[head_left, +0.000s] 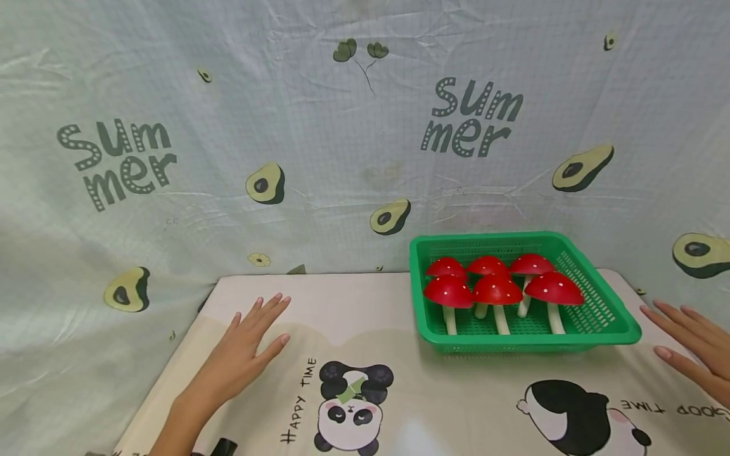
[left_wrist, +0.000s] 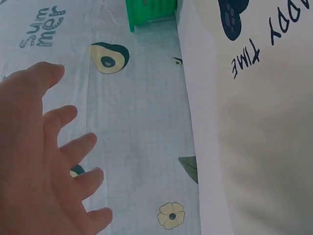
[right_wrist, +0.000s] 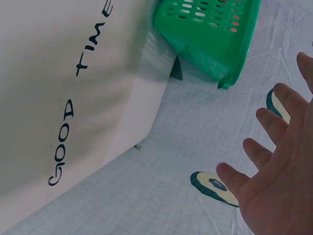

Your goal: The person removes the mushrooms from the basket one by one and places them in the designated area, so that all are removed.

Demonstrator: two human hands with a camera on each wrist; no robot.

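My left hand [head_left: 245, 351] is held over the left part of the table, fingers extended and thumb apart, with nothing in it. In the left wrist view the same hand [left_wrist: 44, 147] shows its fingers spread. At the right edge of the head view my right hand [head_left: 692, 345] is stretched out beside the green basket [head_left: 530, 343], holding nothing. The basket stands at the back right of the table. Inside it are several toy mushrooms, among them a red-capped mushroom [head_left: 498, 290] with white dots and a white stem.
The pale table [head_left: 342, 304] carries a panda print [head_left: 350, 408] and lettering. A light cloth [head_left: 319, 126] with avocado prints hangs behind and around it. A small dark object [head_left: 224, 447] lies near the left forearm. In the right wrist view, the basket's edge [right_wrist: 239, 63] juts past the table's edge.
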